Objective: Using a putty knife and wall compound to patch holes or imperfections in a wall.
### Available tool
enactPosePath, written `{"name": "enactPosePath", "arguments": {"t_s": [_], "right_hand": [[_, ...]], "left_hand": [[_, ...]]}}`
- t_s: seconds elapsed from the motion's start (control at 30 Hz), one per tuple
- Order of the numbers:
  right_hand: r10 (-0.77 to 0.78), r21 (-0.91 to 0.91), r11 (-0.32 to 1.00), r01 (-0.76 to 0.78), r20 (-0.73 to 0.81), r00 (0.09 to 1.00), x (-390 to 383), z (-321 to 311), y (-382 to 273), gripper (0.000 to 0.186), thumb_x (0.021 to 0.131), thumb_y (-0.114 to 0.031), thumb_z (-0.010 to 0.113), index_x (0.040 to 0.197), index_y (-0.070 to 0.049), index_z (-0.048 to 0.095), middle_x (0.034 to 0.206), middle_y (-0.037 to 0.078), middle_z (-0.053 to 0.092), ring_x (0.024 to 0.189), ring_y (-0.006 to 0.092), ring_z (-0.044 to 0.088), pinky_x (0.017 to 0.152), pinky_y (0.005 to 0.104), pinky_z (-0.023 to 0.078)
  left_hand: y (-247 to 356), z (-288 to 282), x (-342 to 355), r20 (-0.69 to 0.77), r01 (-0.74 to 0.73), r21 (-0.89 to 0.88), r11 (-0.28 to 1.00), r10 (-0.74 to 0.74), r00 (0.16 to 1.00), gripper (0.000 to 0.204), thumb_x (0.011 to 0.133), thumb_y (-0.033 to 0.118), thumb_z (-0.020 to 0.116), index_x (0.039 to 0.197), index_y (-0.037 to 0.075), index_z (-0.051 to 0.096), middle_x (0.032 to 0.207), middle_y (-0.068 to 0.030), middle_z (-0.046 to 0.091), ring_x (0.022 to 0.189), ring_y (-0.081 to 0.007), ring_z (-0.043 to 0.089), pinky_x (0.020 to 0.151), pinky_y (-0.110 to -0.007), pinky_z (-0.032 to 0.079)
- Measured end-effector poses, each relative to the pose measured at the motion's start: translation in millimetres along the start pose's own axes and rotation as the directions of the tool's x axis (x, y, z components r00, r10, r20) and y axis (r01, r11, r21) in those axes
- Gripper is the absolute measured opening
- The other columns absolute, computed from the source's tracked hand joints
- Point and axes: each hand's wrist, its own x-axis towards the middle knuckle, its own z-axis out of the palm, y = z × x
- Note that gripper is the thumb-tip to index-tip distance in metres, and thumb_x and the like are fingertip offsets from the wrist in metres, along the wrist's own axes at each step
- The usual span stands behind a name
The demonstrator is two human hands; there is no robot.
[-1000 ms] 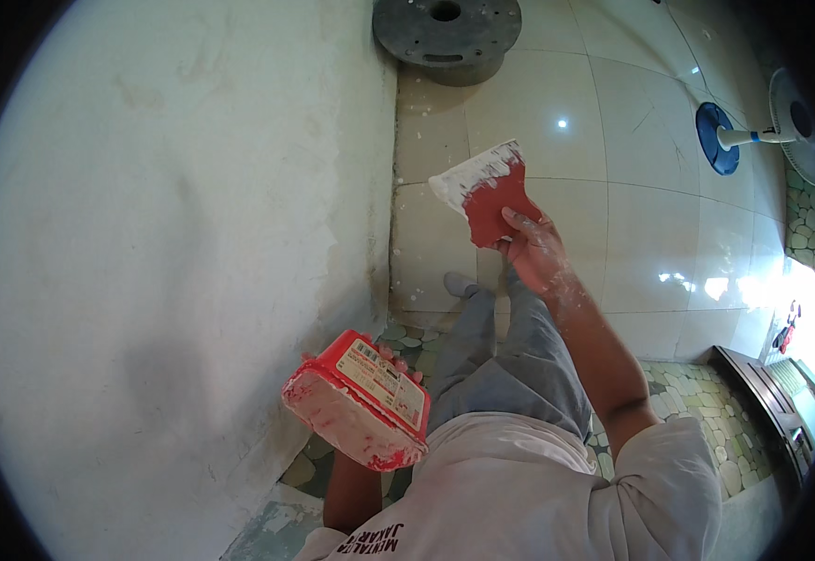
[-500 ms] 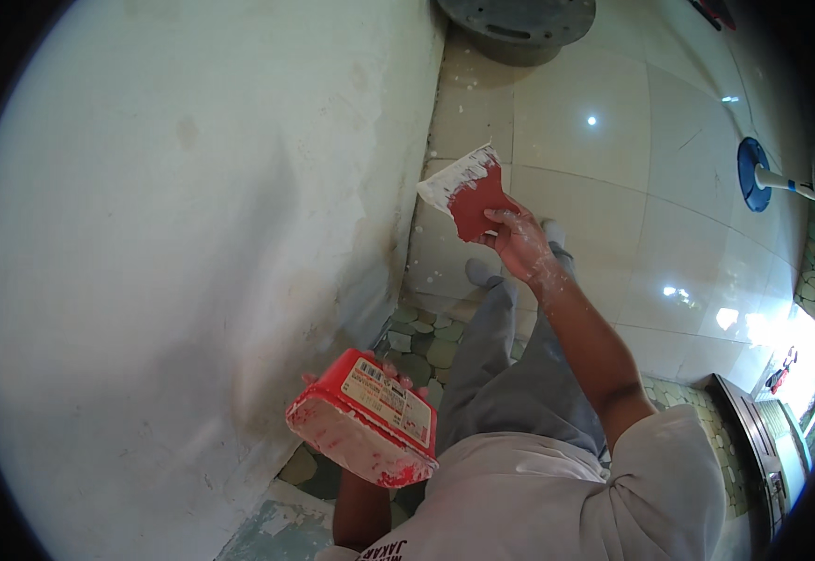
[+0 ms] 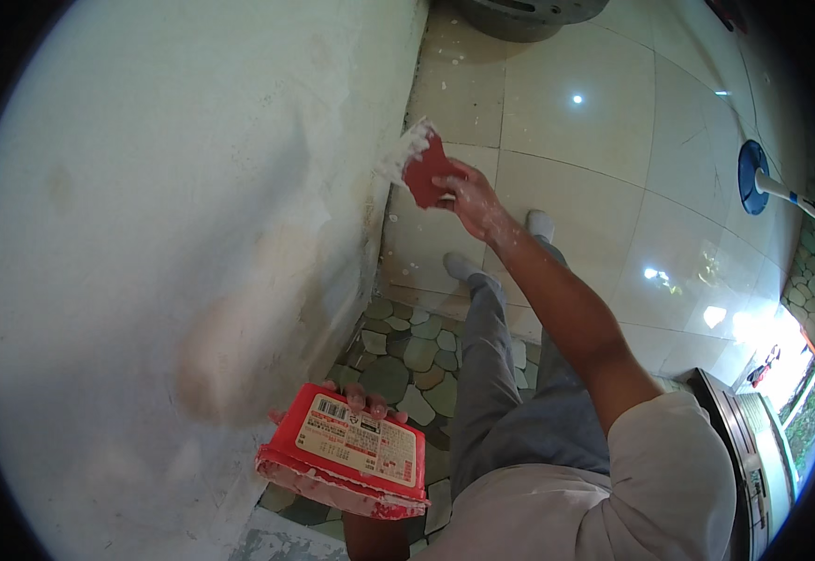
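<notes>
My right hand [image 3: 472, 199] grips a red plastic putty spreader [image 3: 425, 173] by its narrow end. White filler coats the wide edge, which is close to the wall [image 3: 211, 206]; whether it touches I cannot tell. Below and to the left, my left hand [image 3: 367, 396] is wrapped round the far side of a red plastic tub [image 3: 351, 447]. The tub is tilted, its labelled side toward me, and pale paste smears its rim. The wall shows damp-looking brownish patches and a rough lower strip.
Glossy beige tiles [image 3: 580, 178] cover the floor, spotted with white drips by the wall. Pebble-pattern tiles [image 3: 412, 360] lie nearer my legs. A round dark grey object [image 3: 529, 17] stands at the far end. To the right are a blue disc on a white pole [image 3: 753, 178] and a dark-framed item [image 3: 739, 449].
My right hand has moved left and away from me with the spreader, toward the wall. The tub has come lower and a little left, and its opening shows less.
</notes>
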Motion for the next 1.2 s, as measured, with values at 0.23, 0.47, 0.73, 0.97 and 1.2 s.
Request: {"name": "enactPosePath", "arguments": {"t_s": [0.23,0.47,0.73,0.97,1.2], "right_hand": [[-0.166,0.044,0.984,0.172,-0.113,0.980,67.1,49.0,-4.0,0.048,0.088,-0.006,0.061,0.133,0.000,0.046,0.110,0.010,0.062,0.089,0.0213,0.063,0.078,0.0384,0.055],[-0.608,-0.249,0.783,0.569,-0.120,0.785,128.8,96.3,0.8,0.030,0.090,-0.003,0.058,0.120,0.001,0.059,0.100,0.008,0.067,0.084,0.0128,0.063,0.078,0.0265,0.051],[-0.617,-0.376,0.699,0.608,0.112,0.779,40.1,152.9,49.8,0.033,0.092,-0.002,0.053,0.126,-0.003,0.056,0.106,0.010,0.065,0.095,0.0155,0.060,0.087,0.0277,0.047],[-0.524,-0.450,0.785,0.426,-0.114,0.844,57.5,93.7,34.7,0.028,0.093,-0.005,0.049,0.120,-0.003,0.057,0.103,0.014,0.066,0.093,0.0215,0.063,0.084,0.0311,0.047],[-0.754,-0.620,0.556,0.554,-0.094,0.650,118.8,107.4,-7.4,0.031,0.092,-0.005,0.050,0.122,-0.006,0.059,0.107,0.016,0.065,0.094,0.0248,0.062,0.085,0.0315,0.047]], "left_hand": [[4.6,11.4,-9.3,-0.100,-0.012,0.047,0.999,0.016,0.995,0.082,0.084,0.073,0.041,0.128,0.005,0.047,0.109,-0.0172,0.055,0.103,-0.0337,0.056,0.097,-0.058,0.042],[3.0,8.3,-10.1,-0.030,0.060,0.035,0.998,-0.059,0.998,0.083,0.082,0.068,0.056,0.133,0.004,0.042,0.115,-0.0170,0.052,0.109,-0.0340,0.053,0.099,-0.057,0.041],[4.8,23.8,-15.9,-0.287,0.054,0.012,0.998,-0.048,0.957,0.089,0.082,0.082,0.029,0.124,0.007,0.054,0.106,-0.0172,0.060,0.098,-0.0337,0.060,0.093,-0.055,0.043],[8.9,10.1,-14.4,-0.264,0.096,-0.039,0.995,-0.102,0.959,0.091,0.080,0.083,0.029,0.124,0.008,0.055,0.105,-0.0170,0.060,0.098,-0.0332,0.060,0.094,-0.056,0.042],[11.1,-0.1,-23.4,-0.255,0.166,-0.076,0.983,-0.180,0.950,0.093,0.079,0.085,0.029,0.124,0.008,0.056,0.105,-0.0169,0.060,0.098,-0.0328,0.059,0.094,-0.056,0.041]]}}
